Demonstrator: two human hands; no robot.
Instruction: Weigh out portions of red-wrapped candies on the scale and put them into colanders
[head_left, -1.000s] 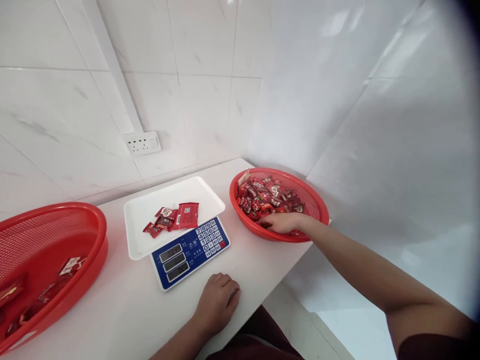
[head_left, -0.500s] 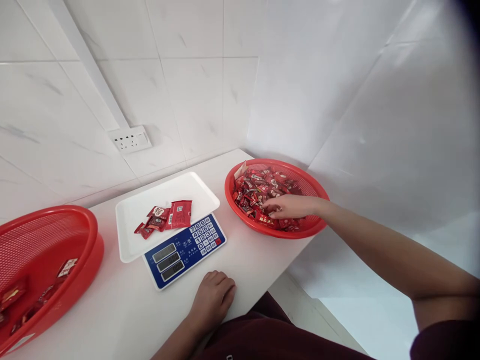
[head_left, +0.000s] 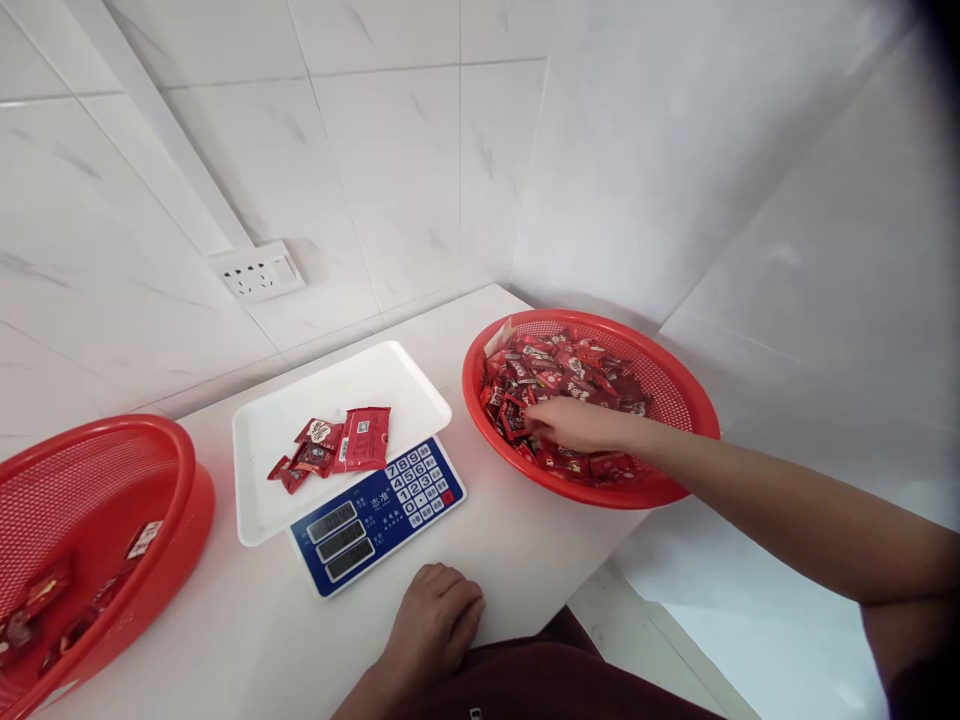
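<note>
My right hand [head_left: 574,424] reaches into the red basket [head_left: 701,410] on the right, its fingertips down among many small red packets [head_left: 574,365]. Its fingers are drawn together at a packet near the basket's left side; the tips are partly hidden. My left hand [head_left: 439,618] rests loosely curled on the table's front edge, holding nothing. Left of the basket, a scale [head_left: 380,520] with a blue keypad panel bears a white tray [head_left: 270,430]. On that tray lie a larger red packet [head_left: 364,440] and several small red packets [head_left: 311,450].
A second red basket [head_left: 176,520] with a few red packets inside stands at the left of the white table [head_left: 247,620]. Behind are a tiled wall and a white power socket [head_left: 259,272]. A grey wall borders the right side.
The view has shifted slightly. My right hand has dipped further toward the left part of the basket, and its fingers have closed more. My left hand stays resting on the table.
</note>
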